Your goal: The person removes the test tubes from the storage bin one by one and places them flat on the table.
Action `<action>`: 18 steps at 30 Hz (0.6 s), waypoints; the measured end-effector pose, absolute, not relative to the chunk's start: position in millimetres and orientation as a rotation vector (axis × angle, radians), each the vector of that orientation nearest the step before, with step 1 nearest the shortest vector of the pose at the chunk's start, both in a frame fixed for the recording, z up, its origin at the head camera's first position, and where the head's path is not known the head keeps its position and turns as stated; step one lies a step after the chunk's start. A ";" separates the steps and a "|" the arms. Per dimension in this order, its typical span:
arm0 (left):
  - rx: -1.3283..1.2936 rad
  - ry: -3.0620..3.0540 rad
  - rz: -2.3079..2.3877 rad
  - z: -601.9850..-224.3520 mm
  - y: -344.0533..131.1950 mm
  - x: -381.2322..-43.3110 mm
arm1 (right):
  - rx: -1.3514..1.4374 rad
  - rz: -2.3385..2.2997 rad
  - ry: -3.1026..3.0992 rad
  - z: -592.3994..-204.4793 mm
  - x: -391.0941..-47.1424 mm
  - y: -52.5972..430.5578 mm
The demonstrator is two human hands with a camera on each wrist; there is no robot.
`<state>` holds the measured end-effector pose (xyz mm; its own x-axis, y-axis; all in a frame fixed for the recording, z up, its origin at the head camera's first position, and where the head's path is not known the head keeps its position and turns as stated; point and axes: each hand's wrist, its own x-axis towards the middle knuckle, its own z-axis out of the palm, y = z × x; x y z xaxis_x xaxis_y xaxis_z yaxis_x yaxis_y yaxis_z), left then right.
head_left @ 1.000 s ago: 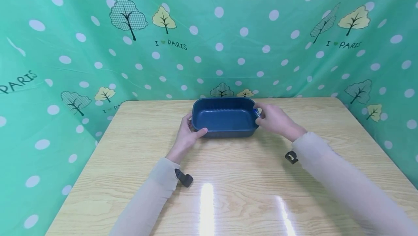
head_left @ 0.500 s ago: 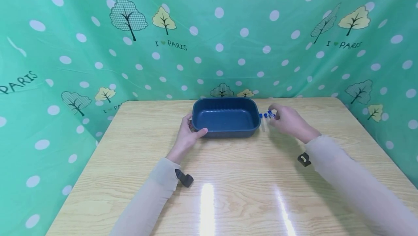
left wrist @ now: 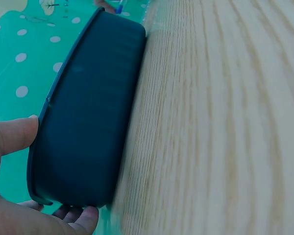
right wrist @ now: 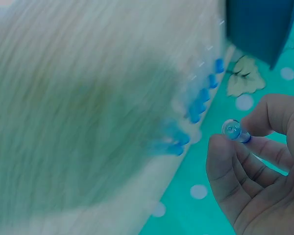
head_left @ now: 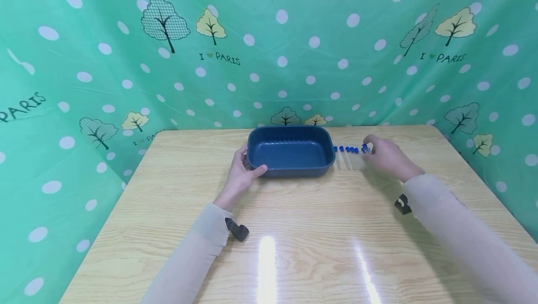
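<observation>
A dark blue rectangular plastic basin (head_left: 290, 154) stands on the table. My left hand (head_left: 239, 171) grips its left end. In the left wrist view, the thumb lies over the rim and fingertips (left wrist: 90, 218) curl under the near end of the basin (left wrist: 88, 112). To the right of the basin, my right hand (head_left: 388, 157) pinches a clear test tube (right wrist: 232, 129) with a blue cap between thumb and finger. The tube's rounded end faces the right wrist camera. Several more blue-capped test tubes (head_left: 348, 157) lie in a row between the basin and this hand.
The wooden table (head_left: 302, 220) has bright light reflections near its front. A green dotted cloth (head_left: 269, 61) printed with trees hangs behind the table and at both sides. The basin's right end stands close to the first tubes of the row.
My right hand has moved right from beside the basin's right rim, along the row of test tubes, uncovering them. The left hand and basin have stayed in place.
</observation>
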<state>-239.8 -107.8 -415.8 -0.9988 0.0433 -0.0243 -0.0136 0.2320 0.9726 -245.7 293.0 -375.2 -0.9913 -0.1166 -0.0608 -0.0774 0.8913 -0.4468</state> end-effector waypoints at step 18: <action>0.033 2.428 1.916 -414.9 -109.2 -238.8 | -0.087 -0.572 2.959 -393.3 -258.9 328.0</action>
<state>-238.8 -109.2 -414.9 -0.9986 0.0466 -0.0251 -0.0135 0.2332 0.9723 -258.9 328.0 -393.3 -0.9903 -0.0806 -0.1129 -0.0327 0.9266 -0.3746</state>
